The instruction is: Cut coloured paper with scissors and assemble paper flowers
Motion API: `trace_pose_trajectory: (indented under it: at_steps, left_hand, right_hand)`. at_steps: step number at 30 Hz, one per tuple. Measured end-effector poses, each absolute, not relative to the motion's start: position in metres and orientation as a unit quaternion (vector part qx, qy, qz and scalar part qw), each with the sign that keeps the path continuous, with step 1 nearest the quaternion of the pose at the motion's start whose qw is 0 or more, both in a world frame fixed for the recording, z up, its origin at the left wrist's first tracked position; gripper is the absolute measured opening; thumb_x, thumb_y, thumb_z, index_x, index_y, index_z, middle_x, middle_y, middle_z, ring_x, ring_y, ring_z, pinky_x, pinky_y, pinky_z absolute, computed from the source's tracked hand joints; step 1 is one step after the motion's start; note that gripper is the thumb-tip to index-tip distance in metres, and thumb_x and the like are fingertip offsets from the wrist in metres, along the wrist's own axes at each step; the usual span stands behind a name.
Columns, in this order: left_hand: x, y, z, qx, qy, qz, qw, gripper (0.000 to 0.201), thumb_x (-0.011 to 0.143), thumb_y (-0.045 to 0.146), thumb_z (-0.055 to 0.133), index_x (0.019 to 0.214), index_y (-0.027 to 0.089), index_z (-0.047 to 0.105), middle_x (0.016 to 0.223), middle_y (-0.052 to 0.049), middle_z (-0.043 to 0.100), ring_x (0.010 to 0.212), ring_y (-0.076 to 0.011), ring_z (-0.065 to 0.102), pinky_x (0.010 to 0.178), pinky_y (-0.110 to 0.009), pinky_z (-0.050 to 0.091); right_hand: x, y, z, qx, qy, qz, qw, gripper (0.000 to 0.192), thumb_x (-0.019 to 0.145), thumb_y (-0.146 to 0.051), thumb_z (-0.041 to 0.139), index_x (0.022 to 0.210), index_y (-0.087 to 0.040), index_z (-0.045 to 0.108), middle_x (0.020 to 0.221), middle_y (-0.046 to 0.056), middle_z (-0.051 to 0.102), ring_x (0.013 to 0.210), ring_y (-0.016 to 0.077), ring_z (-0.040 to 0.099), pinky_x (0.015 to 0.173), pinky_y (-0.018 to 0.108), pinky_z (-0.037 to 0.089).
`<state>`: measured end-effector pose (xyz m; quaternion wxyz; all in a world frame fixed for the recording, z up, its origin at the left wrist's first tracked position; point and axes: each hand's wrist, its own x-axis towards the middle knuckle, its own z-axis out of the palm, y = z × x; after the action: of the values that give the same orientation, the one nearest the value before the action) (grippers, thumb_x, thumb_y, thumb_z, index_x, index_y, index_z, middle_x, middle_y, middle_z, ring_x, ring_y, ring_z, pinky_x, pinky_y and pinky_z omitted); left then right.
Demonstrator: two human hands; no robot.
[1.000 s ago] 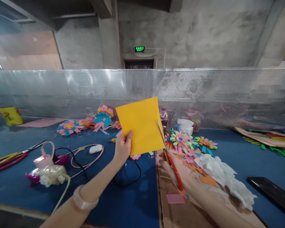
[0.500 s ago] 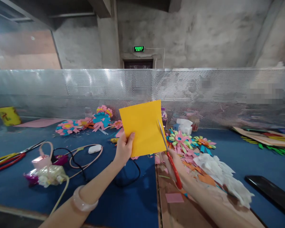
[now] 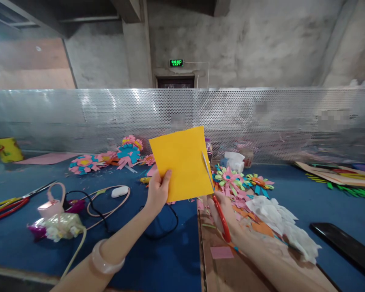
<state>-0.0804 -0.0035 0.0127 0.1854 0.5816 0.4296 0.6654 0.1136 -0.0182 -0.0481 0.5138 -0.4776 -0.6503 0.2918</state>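
Note:
My left hand (image 3: 158, 187) pinches the lower left of a yellow sheet of paper (image 3: 182, 162), thumb on the near face and fingers behind it. The sheet is held up above the table, slightly tilted. My right hand (image 3: 223, 211) is closed round the red handles of a pair of scissors (image 3: 221, 219). Their blade lies over the sheet near its right edge, pointing up. The other blade seems to be behind the paper, and most of the right fingers are hidden.
Paper flowers (image 3: 85, 162) lie at the back left, with more (image 3: 231, 178) right of centre. Paper scraps and crumpled tissue (image 3: 273, 213) cover the right. A black phone (image 3: 343, 247) lies far right. Cables, a white earbud case (image 3: 120, 191) and other scissors (image 3: 18, 200) lie left. A perforated metal screen (image 3: 109, 117) stands behind.
The whole view has shifted slightly, with things appearing a little further left. Both hands keep their hold on the paper and the scissors, and the blade's place on the sheet looks almost the same.

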Motion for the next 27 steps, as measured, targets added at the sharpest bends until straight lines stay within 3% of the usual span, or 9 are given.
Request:
trace_pose_trajectory:
  at_steps: [4, 10, 18, 23, 27]
  left_hand:
    - [-0.081, -0.003, 0.011, 0.578, 0.436, 0.666, 0.177, 0.027, 0.080, 0.043, 0.051, 0.088, 0.018, 0.057, 0.073, -0.003, 0.062, 0.073, -0.0174, 0.058, 0.063, -0.025, 0.046]
    - [-0.079, -0.005, 0.012, 0.582, 0.428, 0.664, 0.190, 0.028, 0.080, 0.042, 0.051, 0.090, 0.017, 0.057, 0.082, -0.005, 0.064, 0.079, -0.0176, 0.059, 0.066, -0.025, 0.046]
    - [-0.079, -0.005, 0.015, 0.568, 0.434, 0.664, 0.219, 0.029, 0.079, 0.044, 0.051, 0.091, 0.018, 0.056, 0.082, -0.004, 0.065, 0.077, -0.0180, 0.060, 0.064, -0.025, 0.047]
    - [-0.081, -0.002, 0.015, 0.568, 0.419, 0.666, 0.241, 0.032, 0.079, 0.045, 0.052, 0.094, 0.017, 0.055, 0.092, -0.006, 0.066, 0.081, -0.0191, 0.061, 0.065, -0.026, 0.049]
    - [-0.081, -0.001, 0.015, 0.577, 0.411, 0.664, 0.238, 0.031, 0.079, 0.042, 0.053, 0.096, 0.017, 0.056, 0.098, -0.007, 0.066, 0.091, -0.0212, 0.061, 0.070, -0.027, 0.050]
  right_hand:
    - [0.115, -0.020, -0.044, -0.480, -0.662, 0.275, 0.505, 0.023, 0.080, -0.036, 0.042, 0.065, -0.019, 0.042, 0.047, -0.005, 0.037, 0.043, 0.0094, 0.038, 0.041, 0.020, 0.029]
    - [0.114, -0.020, -0.043, -0.494, -0.665, 0.250, 0.500, 0.023, 0.079, -0.032, 0.043, 0.061, -0.018, 0.041, 0.051, -0.004, 0.037, 0.046, 0.0086, 0.038, 0.043, 0.020, 0.029]
    - [0.111, -0.022, -0.039, -0.455, -0.664, 0.317, 0.502, 0.022, 0.081, -0.037, 0.043, 0.075, -0.017, 0.051, 0.060, -0.003, 0.043, 0.052, 0.0102, 0.039, 0.045, 0.020, 0.032]
    - [0.110, -0.028, -0.028, -0.456, -0.662, 0.338, 0.488, 0.018, 0.079, -0.034, 0.046, 0.073, -0.017, 0.048, 0.061, -0.003, 0.041, 0.053, 0.0097, 0.039, 0.047, 0.021, 0.033]
    - [0.111, -0.026, -0.028, -0.420, -0.684, 0.329, 0.498, 0.019, 0.079, -0.035, 0.049, 0.087, -0.018, 0.049, 0.075, 0.001, 0.053, 0.066, 0.0137, 0.050, 0.060, 0.024, 0.042]
